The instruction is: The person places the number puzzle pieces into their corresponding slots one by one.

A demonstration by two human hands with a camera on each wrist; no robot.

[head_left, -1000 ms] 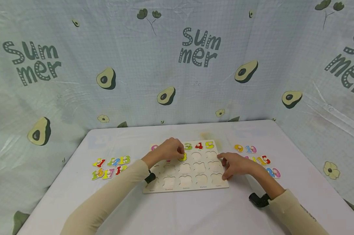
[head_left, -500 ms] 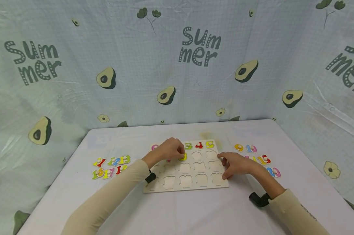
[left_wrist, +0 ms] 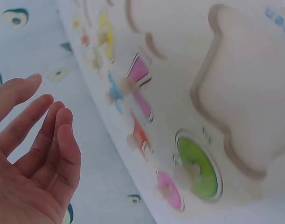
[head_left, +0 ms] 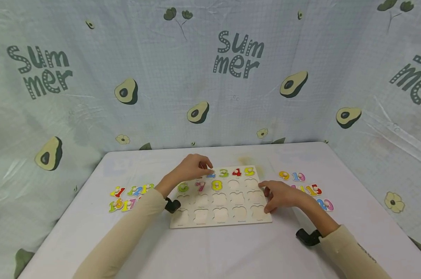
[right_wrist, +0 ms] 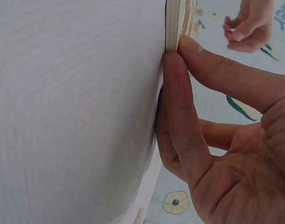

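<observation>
A wooden number puzzle board (head_left: pixel 210 224) lies on the table, with colourful knobbed numbers in its upper two rows. My left hand (head_left: pixel 191 169) hovers over the top row, overlapping the blue 2 (head_left: pixel 211 174) in the head view. In the left wrist view that hand's fingers (left_wrist: pixel 67 144) are loosely bent and hold nothing. The yellow 8 (head_left: pixel 216 185) sits in the second row, beside the pink 7 (head_left: pixel 200 186) and green 6 (head_left: pixel 183 187). My right hand (head_left: pixel 282 193) grips the board's right edge; its fingertips (right_wrist: pixel 175 65) press there in the right wrist view.
Loose numbers lie left of the board, among them a red 11 (head_left: pixel 118 192) and a 17 (head_left: pixel 128 205). More lie to the right, such as an orange 9 (head_left: pixel 283 175) and a 20 (head_left: pixel 325 205). A printed cloth (head_left: pixel 231 128) hangs behind the table.
My left hand has let go of the yellow 8 and moved up and left, uncovering the 6, 7 and 8 in the second row. The right hand stays at the board's edge.
</observation>
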